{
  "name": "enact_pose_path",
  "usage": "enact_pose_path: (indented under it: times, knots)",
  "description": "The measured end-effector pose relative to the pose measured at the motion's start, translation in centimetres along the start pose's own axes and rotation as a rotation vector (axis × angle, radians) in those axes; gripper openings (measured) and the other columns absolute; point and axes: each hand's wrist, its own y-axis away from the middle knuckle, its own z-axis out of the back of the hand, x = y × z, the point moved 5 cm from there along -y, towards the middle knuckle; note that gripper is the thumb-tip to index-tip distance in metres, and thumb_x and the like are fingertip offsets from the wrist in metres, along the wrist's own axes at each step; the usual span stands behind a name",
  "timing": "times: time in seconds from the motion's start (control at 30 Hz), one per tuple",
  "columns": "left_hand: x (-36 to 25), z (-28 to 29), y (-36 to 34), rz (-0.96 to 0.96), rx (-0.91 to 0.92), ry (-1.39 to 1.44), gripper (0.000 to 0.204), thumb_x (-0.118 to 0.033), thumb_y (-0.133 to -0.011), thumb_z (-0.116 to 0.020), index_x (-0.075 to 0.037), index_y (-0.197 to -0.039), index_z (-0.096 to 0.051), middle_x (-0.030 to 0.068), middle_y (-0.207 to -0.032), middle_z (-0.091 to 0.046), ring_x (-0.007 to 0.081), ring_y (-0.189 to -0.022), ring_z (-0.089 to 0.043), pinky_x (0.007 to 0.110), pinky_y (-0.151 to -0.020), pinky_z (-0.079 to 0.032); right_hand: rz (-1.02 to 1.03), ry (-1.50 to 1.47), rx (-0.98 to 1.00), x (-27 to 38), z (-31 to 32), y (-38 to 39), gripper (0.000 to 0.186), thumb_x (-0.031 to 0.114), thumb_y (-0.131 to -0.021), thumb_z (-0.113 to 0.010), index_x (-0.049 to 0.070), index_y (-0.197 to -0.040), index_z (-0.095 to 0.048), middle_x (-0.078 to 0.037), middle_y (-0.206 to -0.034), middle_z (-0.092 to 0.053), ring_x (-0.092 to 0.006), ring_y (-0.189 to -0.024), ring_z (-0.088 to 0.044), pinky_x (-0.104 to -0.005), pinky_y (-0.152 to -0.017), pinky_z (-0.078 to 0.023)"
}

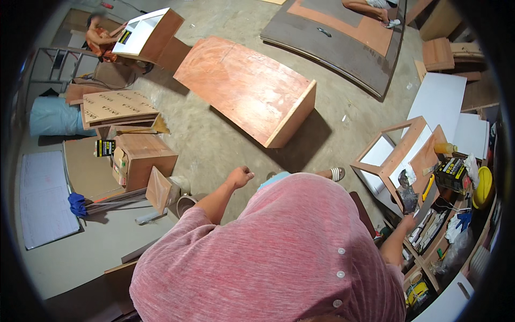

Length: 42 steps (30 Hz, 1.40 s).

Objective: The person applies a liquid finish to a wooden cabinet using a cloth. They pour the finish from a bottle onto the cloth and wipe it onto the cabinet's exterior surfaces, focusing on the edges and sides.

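Observation:
My left hand (240, 176) hangs over the concrete floor with its fingers curled in, and nothing shows in it. My right hand (410, 222) is at the wooden tool cart on the right, its fingers drawn together at the lower end of a dark, flat, smeared thing (409, 198). Whether it grips that thing is too small to make out. Close by lie a yellow-handled cutter (428, 188) and a black-and-yellow box (452, 175). In front of me a long reddish plywood cabinet (241, 88) lies on the floor.
Left stand a bench (107, 244) with a paper drawing (45, 198), and a plywood box (145, 158). A person (102, 40) works at a white-lined cabinet (153, 35), far left. Another person's leg (370, 11) rests on a large dark panel (332, 43). Yellow tubing (483, 187) hangs right.

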Motion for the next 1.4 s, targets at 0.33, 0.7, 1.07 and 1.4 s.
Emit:
enact_pose_path:
  times: [0.33,0.7,1.07,1.4]
  knots:
    - [17.5,2.1,2.6,0.045,-0.054,0.073,0.037,-0.032,-0.092,-0.053,0.000,-0.093,-0.071,0.0235,-0.095,-0.068,0.0365,-0.094,-0.065,0.044,-0.084,-0.049,0.573,0.576,0.121,-0.6,-2.7,29.2,0.040,0.028,-0.091,-0.052,-0.005,-0.110,-0.062,-0.025,-0.109,-0.064,-0.0414,-0.101,-0.060,-0.0463,-0.087,-0.047]
    - [37.3,-3.0,10.0,0.479,-0.115,0.124,0.057,-0.050,-0.091,-0.054,0.004,-0.106,-0.067,0.0256,-0.113,-0.063,0.0392,-0.108,-0.060,0.044,-0.092,-0.047,0.732,0.332,0.951,0.8,-12.0,39.4,0.037,0.019,-0.083,-0.059,-0.007,-0.108,-0.064,-0.023,-0.100,-0.068,-0.0336,-0.093,-0.066,-0.0408,-0.081,-0.050]
    - [32.2,-8.1,13.3,0.537,-0.254,0.344,0.037,-0.032,-0.094,-0.050,-0.002,-0.112,-0.064,0.0211,-0.115,-0.064,0.0368,-0.109,-0.060,0.045,-0.093,-0.047,0.765,0.187,0.961,17.8,-19.9,43.7,0.034,0.015,-0.082,-0.061,-0.005,-0.111,-0.065,-0.022,-0.099,-0.068,-0.0295,-0.093,-0.065,-0.0380,-0.083,-0.050]
    - [31.3,-3.6,10.5,0.490,-0.355,0.358,0.032,-0.032,-0.092,-0.053,-0.008,-0.106,-0.070,0.0180,-0.111,-0.066,0.0363,-0.105,-0.062,0.044,-0.089,-0.048,0.884,0.420,1.186,16.0,-19.2,48.8,0.039,0.022,-0.079,-0.062,-0.002,-0.110,-0.066,-0.024,-0.103,-0.067,-0.0337,-0.097,-0.065,-0.0400,-0.086,-0.049]
